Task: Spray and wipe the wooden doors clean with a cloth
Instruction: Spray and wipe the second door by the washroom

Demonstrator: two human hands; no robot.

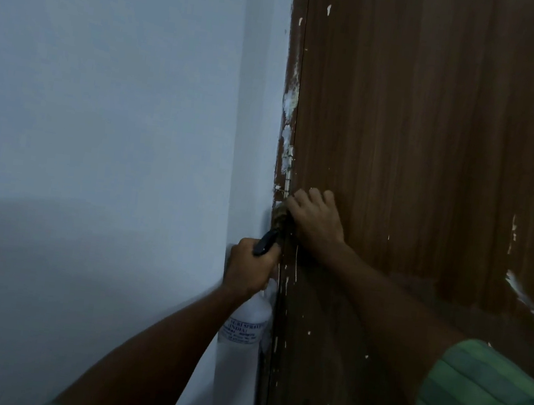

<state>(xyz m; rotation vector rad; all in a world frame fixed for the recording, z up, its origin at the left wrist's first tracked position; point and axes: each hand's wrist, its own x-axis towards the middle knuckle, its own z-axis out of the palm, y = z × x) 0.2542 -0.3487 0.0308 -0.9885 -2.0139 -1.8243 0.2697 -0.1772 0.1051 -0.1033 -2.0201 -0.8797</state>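
Note:
A dark brown wooden door [436, 129] fills the right half of the view, flecked with white paint. My right hand [316, 216] presses a bunched brownish cloth [279, 215] against the door's left edge, just below a paint-smeared hinge [288, 168]. Most of the cloth is hidden under the fingers. My left hand [249, 267] grips the black trigger head [265, 242] of a white spray bottle [243, 327], which hangs upright close beside the door edge, just below the cloth.
A pale blue wall [108, 115] takes up the left half and meets the brown door frame [292, 70], which carries white paint smears. A larger white paint streak [529, 302] marks the door at the right.

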